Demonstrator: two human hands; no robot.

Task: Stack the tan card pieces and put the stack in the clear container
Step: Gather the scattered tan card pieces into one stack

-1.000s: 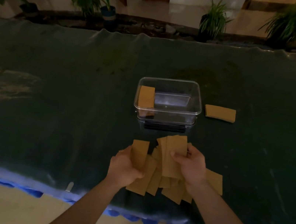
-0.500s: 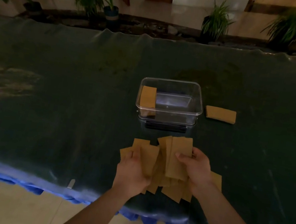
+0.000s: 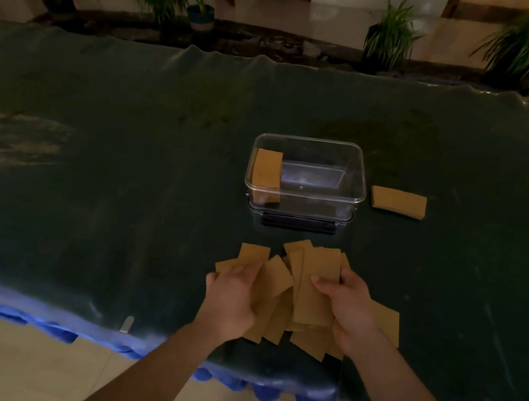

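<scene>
Lower card pieces (image 3: 274,326) hidden under both hands and overlapping pieces.

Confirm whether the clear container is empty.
No: one tan card piece already leans against the left wall inside the clear container.

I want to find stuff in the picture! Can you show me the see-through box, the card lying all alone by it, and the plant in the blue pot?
box (image 3: 359,194): head view, right side of its rim.
lone card (image 3: 398,202): head view, middle of its top face.
plant (image 3: 200,15): head view, on its blue pot.
</scene>
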